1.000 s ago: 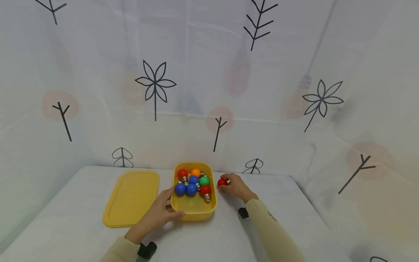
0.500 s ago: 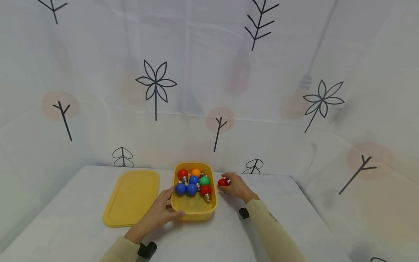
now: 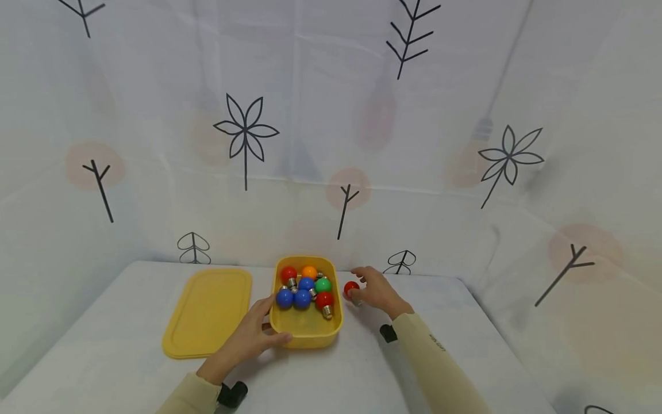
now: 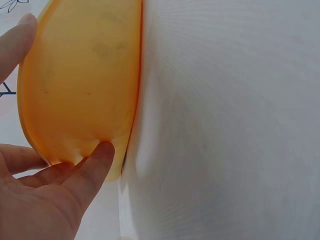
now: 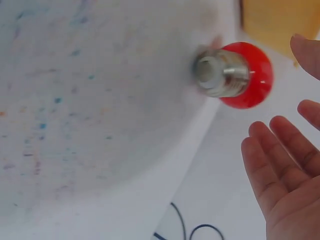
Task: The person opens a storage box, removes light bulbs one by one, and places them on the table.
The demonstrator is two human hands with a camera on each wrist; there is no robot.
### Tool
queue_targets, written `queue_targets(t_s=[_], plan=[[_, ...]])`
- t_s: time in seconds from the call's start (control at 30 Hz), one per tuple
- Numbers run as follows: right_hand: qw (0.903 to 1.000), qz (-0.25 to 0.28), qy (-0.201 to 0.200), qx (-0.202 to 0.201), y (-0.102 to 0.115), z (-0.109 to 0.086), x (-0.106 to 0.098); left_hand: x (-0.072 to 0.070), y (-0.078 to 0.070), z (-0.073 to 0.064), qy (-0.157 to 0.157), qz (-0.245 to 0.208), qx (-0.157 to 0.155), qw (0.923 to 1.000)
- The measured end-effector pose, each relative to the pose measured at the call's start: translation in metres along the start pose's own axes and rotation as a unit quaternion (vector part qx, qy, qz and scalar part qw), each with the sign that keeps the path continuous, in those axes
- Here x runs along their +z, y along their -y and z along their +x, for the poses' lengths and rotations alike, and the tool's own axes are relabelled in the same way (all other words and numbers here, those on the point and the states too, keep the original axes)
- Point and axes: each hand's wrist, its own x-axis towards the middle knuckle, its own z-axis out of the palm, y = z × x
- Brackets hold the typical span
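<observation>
A yellow plastic box [image 3: 312,342] stands mid-table with several coloured light bulbs lying in it: red, blue, green and orange. My left hand [image 3: 251,333] holds its near left corner, the thumb along the front and the other fingers on the left side. In the left wrist view those fingertips [image 4: 105,148] press the box wall [image 4: 82,75]. Just right of the box, a red light bulb [image 5: 257,75] lies on the table with its metal base toward the right wrist camera. Around it my right hand [image 3: 380,293] is spread, fingers apart from the bulb in the right wrist view.
A flat yellow lid [image 3: 209,313] lies on the white tabletop [image 3: 310,385] left of the box. A white cloth [image 3: 320,144] printed with plant drawings hangs behind and beside the table.
The right hand's fingers, earlier closed about the red light bulb, have spread and drawn away from it. The bulb stays beside the box. My left hand keeps its hold.
</observation>
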Motion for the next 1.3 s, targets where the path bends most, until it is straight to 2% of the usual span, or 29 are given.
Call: queue_targets(t_s=[0.17,0.3,0.57,0.87,1.3], plan=[[0.9993,-0.009,-0.012,-0.035,0.007,-0.001,-0.004,0.000,0.001,0.000,0.000,0.002,0.001,1.0000],[0.9987,-0.013,-0.015,-0.048,0.017,-0.004,-0.005,0.000,0.000,0.000,0.000,0.000,0.001,1.0000],[0.9953,-0.010,-0.002,-0.096,0.038,-0.009,-0.004,0.000,-0.002,0.000,0.001,-0.002,0.005,1.0000],[0.9908,-0.015,0.021,-0.133,0.062,-0.016,0.003,0.000,-0.001,0.000,0.002,-0.004,-0.001,1.0000],[0.9794,-0.076,0.045,-0.181,0.069,-0.011,0.020,0.000,0.002,0.000,0.000,0.007,0.009,0.9999]])
